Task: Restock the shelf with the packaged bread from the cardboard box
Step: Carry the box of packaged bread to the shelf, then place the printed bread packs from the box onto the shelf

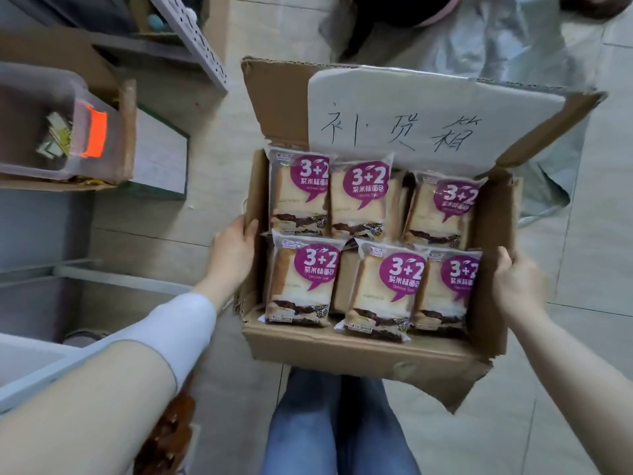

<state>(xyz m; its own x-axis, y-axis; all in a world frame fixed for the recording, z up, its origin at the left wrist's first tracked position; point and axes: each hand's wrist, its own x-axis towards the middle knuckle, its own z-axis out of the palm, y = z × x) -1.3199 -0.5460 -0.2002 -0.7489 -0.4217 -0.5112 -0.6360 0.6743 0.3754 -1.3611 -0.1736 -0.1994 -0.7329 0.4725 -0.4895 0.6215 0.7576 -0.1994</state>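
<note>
Far left: grey shelf, low tiers, no bread on the parts in view. Above it sits a clear plastic bin w/ orange latch. It holds a few small packets, too blurred to ID.

Left hand: palm on the outside of the left wall of the cardboard box, fingers curled over the rim. That's a carrying grip, prob. to shift or steady the whole box nr the shelf, not to pick one pk. Can't tell if the box rests on the floor or is just off it.

In the box: packaged bread, six pks showing, 2 rows of 3, face up w/ purple "3+2" bubbles. More seem to lie under the far row, count unclear. Top layer runs approx wall to wall, so the restock is prob. at its start.

The far flap stands open & carries a white paper label, handwritten. W/ the flaps up, the pks are reachable from above.

Right hand: wrapped over the top edge of the box's right wall, mirroring the left. Both hands are on cardboard, neither on bread. Beyond the box, far right, a crumpled silvery bag lies on the floor.
</note>
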